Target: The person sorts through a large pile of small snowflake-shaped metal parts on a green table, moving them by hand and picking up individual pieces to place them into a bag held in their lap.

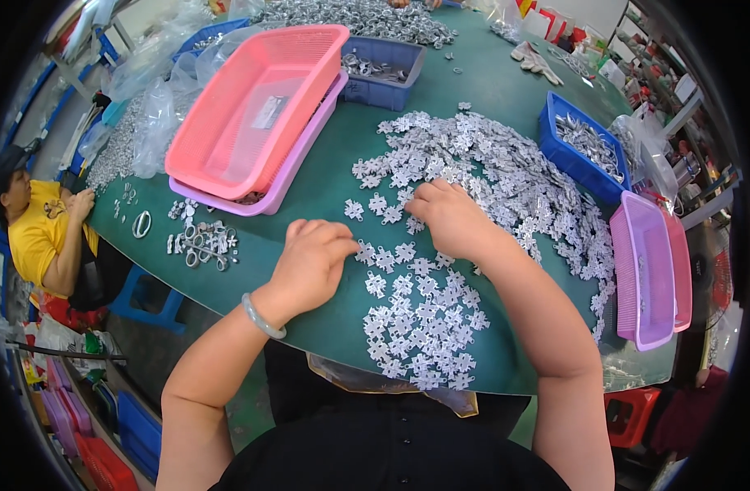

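Observation:
Flat silver metal pendants, cross-like with jagged edges and a small loop, lie all over the green table before me. A large heap of pendants spreads beyond my right hand, and a smaller spread of pendants lies near the table's front edge. My left hand, with a pale bangle on its wrist, has bent fingers, their tips beside a loose pendant. At the heap's near left edge, my right hand has curled fingers pointing down at the pendants. Whatever either hand pinches is hidden beneath the fingers.
Stacked pink basket and purple basket stand left. Blue bins hold metal parts. Another purple basket sits at the right edge. Rings and small parts lie left. A person in yellow sits at the far left.

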`<state>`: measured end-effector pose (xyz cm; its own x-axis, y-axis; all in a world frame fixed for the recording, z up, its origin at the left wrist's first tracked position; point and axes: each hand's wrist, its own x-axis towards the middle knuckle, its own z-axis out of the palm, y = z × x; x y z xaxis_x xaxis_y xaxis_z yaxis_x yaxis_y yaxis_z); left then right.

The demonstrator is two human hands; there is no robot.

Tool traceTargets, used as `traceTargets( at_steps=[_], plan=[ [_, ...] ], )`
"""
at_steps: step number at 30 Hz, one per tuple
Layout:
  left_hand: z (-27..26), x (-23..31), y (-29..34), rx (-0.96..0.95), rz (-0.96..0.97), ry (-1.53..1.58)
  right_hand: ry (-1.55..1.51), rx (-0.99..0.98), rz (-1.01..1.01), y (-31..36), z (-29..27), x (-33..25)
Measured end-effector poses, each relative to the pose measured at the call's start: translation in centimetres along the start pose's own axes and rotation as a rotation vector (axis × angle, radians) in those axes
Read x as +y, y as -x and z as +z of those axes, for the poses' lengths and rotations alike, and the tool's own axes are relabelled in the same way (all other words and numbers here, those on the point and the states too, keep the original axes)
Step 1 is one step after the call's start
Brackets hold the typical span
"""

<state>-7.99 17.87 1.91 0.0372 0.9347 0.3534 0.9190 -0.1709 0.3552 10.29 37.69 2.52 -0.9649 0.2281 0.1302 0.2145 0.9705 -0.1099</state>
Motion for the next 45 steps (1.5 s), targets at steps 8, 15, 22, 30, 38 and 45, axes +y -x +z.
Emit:
traceTargets(
  at_steps=[8,15,22,30,38,45],
  plan=[
    [1.3,-1.3,-1.7,0.027,-0.088,-0.044,0.017,0.055,0.014,2.8,-0.9,0.3],
    [1.9,0.1,-3.3,-0.083,-0.041,0.007,-0.169,0.109,0.164,6.3,-2.1,1.6],
    [3.7,1.2,-3.8,-0.218,-0.032,0.057,-0.001,0.034,0.039,8.2,-2.2,0.0],
    [3.7,2.7,-2.3,-0.268,0.113,0.093,-0.062,0.082,0.051,9.6,1.2,-3.2],
    [3.4,4.4,-1.0,-0.34,0.13,0.026,-0.177,0.078,0.091,11.2,1.6,-5.4],
    [2.9,6.4,0.6,-0.391,0.1,0.007,-0.208,0.036,0.126,13.0,1.5,-7.8]
  ],
)
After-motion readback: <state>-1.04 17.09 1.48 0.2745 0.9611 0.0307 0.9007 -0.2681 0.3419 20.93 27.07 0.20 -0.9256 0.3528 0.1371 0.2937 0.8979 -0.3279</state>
